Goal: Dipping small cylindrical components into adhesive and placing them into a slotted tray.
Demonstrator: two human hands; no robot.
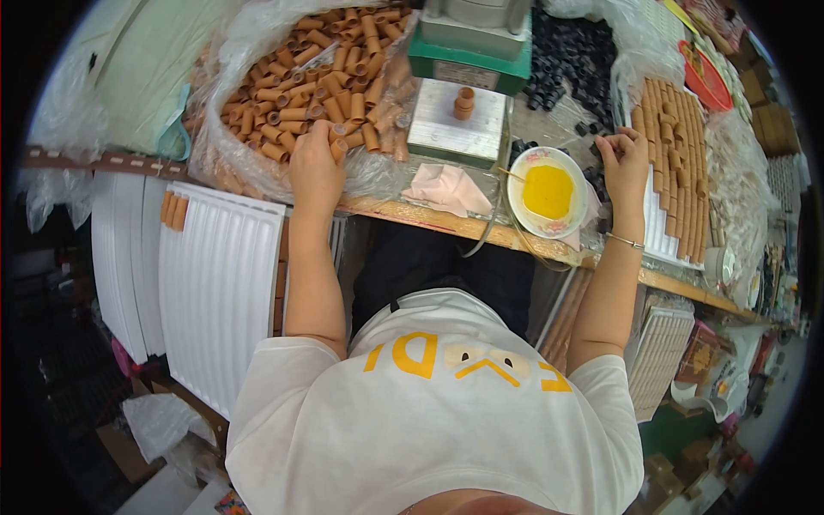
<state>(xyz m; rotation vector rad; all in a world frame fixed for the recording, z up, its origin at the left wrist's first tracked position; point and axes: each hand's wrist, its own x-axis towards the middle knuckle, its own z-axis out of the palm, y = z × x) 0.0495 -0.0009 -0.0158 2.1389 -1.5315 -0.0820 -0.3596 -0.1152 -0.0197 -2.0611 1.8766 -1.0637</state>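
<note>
Brown tubes (296,90) lie heaped in clear plastic sheeting (209,129), on the left side of our bench. Nearest to us is our own white T-shirt (429,438), with yellow print across the chest. Below bench level on our left stands a white ridged panel (225,296), three short brown pieces (174,211) side by side at its upper corner. Next comes the bench's wooden edge (421,221); just behind it we see a crumpled pink cloth (446,189) and, to the right, a flowered bowl (583,196) of yellow liquid (548,190).

Our left hand (317,167) reaches the near edge of the heap, fingers bent beside a tube; we cannot tell whether they grip it. Our right hand (627,163) is half-curled, thumb near the forefinger, beside a white tray (658,233) bearing rows of brown tubes; whether it pinches anything small, we cannot tell.

Between our hands and farther in, a small brown turned piece (463,102) stands upright on a metal plate (433,129). Behind it rises a green-and-grey machine (472,53), with a pile of small black pieces (562,56) to its right. Beyond the tray sits a red basket (717,96).
</note>
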